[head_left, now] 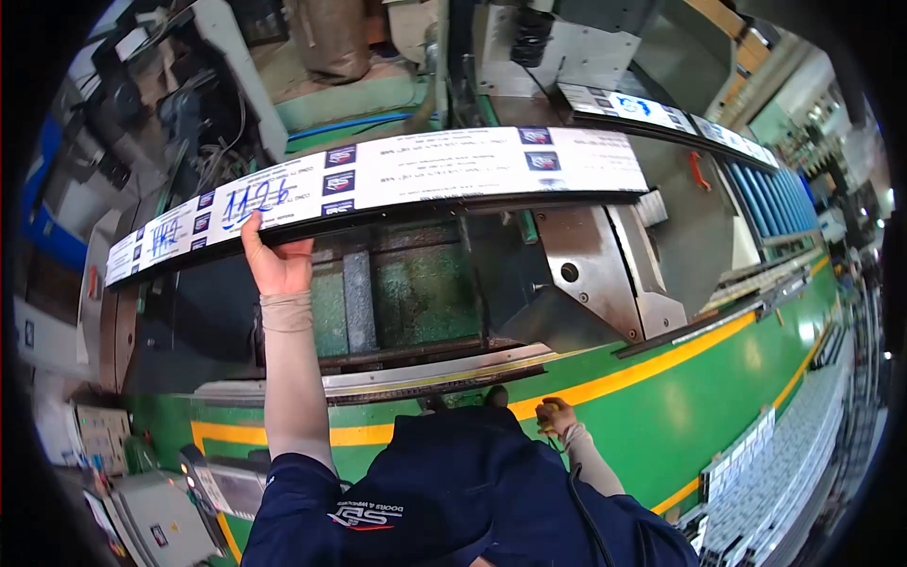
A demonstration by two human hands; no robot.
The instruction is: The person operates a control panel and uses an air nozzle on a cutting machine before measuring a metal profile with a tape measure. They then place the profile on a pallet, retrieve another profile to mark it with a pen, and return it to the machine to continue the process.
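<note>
A long dark profile with white printed film (425,170) lies across the machine, with blue handwritten marks near its left end. My left hand (279,265) grips its near edge, the thumb on the white film and the fingers hidden underneath. My right hand (556,417) is low beside my body, its fingers curled around a small yellow object (546,425). A dark cable hangs below that hand, close to my sleeve.
Another film-covered profile (633,109) lies at the back right, near a red handle (698,171) and blue rollers (770,197). A control panel (161,520) stands at the lower left. Stacked profiles (789,463) are at the right, beyond the yellow-lined green floor (652,406).
</note>
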